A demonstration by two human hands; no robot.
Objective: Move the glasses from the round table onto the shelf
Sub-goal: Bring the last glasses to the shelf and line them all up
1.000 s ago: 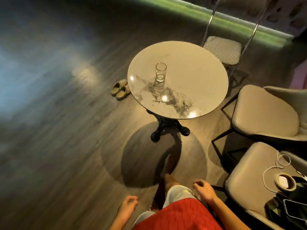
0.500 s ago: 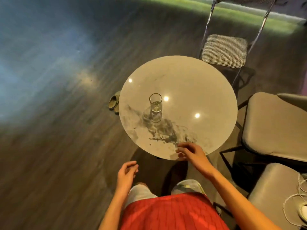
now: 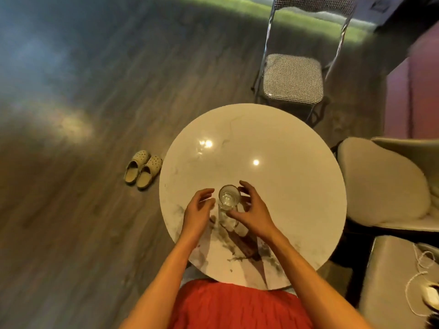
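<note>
A tall clear glass (image 3: 228, 198) stands upright on the round marble table (image 3: 273, 181), seen from almost straight above. My right hand (image 3: 253, 211) curls around the glass's right side, fingers spread at the rim and thumb near its front. My left hand (image 3: 198, 210) hovers just left of the glass, fingers apart and pointing at it, a small gap between fingertips and rim. Whether the right fingers touch the glass is hard to tell. No shelf is in view.
A metal folding chair (image 3: 293, 77) with a checked seat stands behind the table. Two beige padded chairs (image 3: 382, 184) sit to the right, the nearer one carrying a white cable (image 3: 420, 269). A pair of slippers (image 3: 142, 172) lies on the wooden floor to the left.
I have stepped up to the table, so it now sits right under me. Both hands rose from my sides and came in on either side of the glass.
</note>
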